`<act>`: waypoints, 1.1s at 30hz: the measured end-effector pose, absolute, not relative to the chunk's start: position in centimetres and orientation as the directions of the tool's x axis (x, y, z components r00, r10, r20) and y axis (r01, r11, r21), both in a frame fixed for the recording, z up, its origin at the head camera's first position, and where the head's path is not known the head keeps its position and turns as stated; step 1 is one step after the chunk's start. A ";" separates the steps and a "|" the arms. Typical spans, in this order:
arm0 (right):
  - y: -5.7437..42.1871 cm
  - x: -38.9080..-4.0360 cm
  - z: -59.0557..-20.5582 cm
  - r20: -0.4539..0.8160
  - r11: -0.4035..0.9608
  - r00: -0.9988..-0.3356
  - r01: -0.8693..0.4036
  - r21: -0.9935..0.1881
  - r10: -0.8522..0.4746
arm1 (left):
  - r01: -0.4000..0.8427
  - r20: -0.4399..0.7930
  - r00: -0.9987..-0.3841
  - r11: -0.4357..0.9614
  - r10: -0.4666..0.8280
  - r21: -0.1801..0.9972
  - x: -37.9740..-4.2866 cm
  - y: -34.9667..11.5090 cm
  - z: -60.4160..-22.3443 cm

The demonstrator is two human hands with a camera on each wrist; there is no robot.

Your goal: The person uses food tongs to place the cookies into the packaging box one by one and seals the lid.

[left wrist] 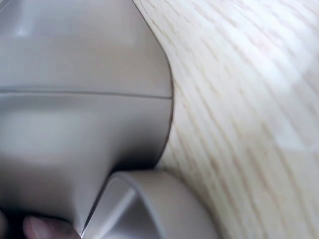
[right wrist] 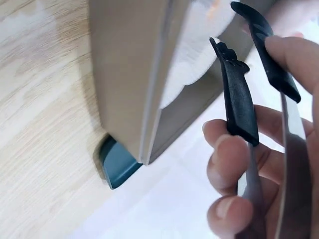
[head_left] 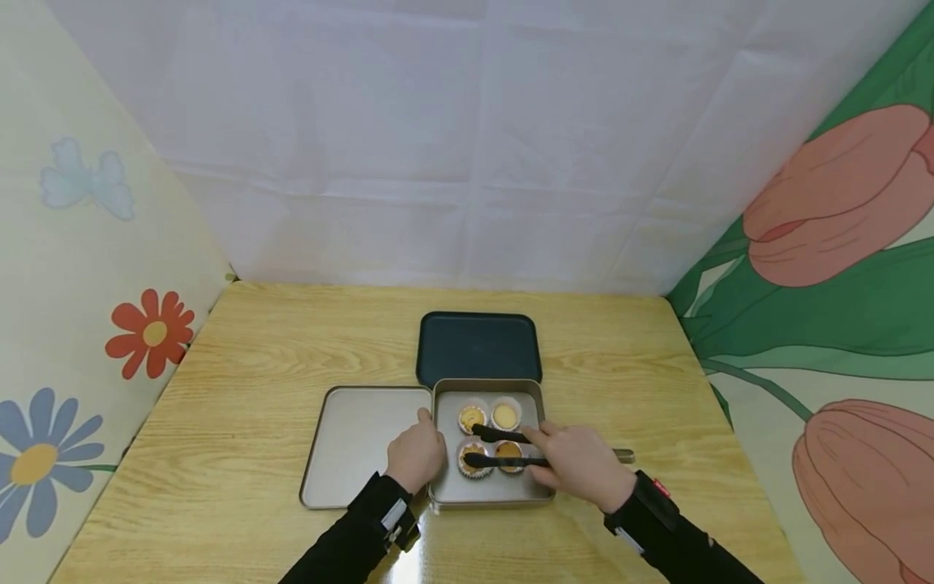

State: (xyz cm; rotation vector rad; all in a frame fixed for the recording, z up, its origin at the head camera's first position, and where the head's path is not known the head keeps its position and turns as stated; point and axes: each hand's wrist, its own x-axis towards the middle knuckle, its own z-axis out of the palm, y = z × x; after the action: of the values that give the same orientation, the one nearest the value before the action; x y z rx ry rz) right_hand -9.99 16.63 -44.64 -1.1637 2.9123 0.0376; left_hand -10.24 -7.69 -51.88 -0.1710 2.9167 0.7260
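Note:
My right hand [head_left: 580,464] holds a pair of tongs [right wrist: 241,102] with black tips and metal arms. The tongs' arms stand apart over the square metal baking pan [head_left: 503,489], one black tip near the upper-left egg tart [head_left: 470,414], the other across the lower-left egg tart [head_left: 476,471]. Beside these sit an upper-right tart [head_left: 505,416] and a lower-right tart [head_left: 508,451], partly behind the tongs. At the pan's left wall, my left hand [head_left: 417,456] grips the edge with curled fingers; the left wrist view shows only a fingertip [left wrist: 45,227] against metal.
A shallow silver tray [head_left: 361,442] lies flat against the pan's left side. Behind the pan is a dark blue-green tray [head_left: 477,345]. All stand on a wooden table [head_left: 255,389], with a white cloth [head_left: 467,162] behind and flower-printed panels at both sides.

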 end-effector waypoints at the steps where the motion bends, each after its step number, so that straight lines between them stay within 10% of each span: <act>1: 16.7 -10.0 -44.5 -0.010 0.731 -0.731 -0.682 0.006 -0.682 | -0.143 -0.156 -0.985 0.878 -0.079 0.457 -10.3 -7.7 -51.9; 15: 18.9 -12.2 -42.1 0.349 0.891 -0.893 -0.380 -0.248 -0.284 | -0.168 -0.188 -0.978 0.871 -0.089 0.461 -10.4 -7.7 -51.8; 33: 21.3 -14.4 -44.4 0.317 0.895 -0.941 -0.038 -0.444 0.117 | -0.153 -0.169 -0.982 0.877 -0.084 0.455 -10.3 -7.7 -52.0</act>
State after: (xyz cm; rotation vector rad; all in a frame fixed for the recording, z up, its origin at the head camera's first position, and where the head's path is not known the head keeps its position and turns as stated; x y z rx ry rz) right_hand -14.44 21.28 -44.37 0.0733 3.3882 -0.8055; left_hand -10.26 -7.71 -51.97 -0.1844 2.9033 0.7219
